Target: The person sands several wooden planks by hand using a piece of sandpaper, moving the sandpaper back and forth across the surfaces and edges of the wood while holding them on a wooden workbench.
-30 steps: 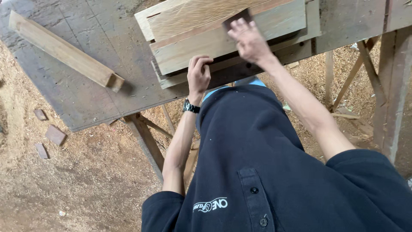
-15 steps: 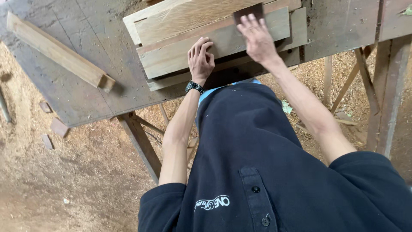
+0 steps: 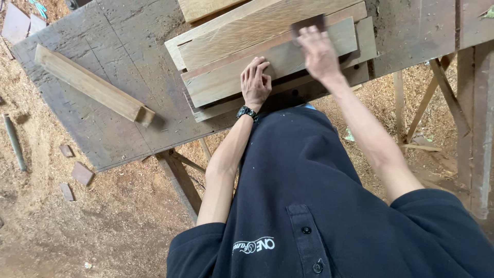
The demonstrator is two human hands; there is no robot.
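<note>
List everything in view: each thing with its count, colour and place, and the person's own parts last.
workbench: one, dark grey weathered wood, upper half of view, on wooden legs.
stacked boards: several, pale tan, on the workbench near its front edge.
top board: one, greyish tan, front of the stack, under both hands.
dark sheet: one, brown, under the right fingertips; what it is, cannot tell.
loose batten: one, light brown, lying aslant on the workbench's left part.
wood offcuts: several, reddish brown, on the sawdust floor at left.
wristwatch: one, black, left wrist.
left hand: flat on the top board.
right hand: blurred, pressing the dark sheet.
</note>
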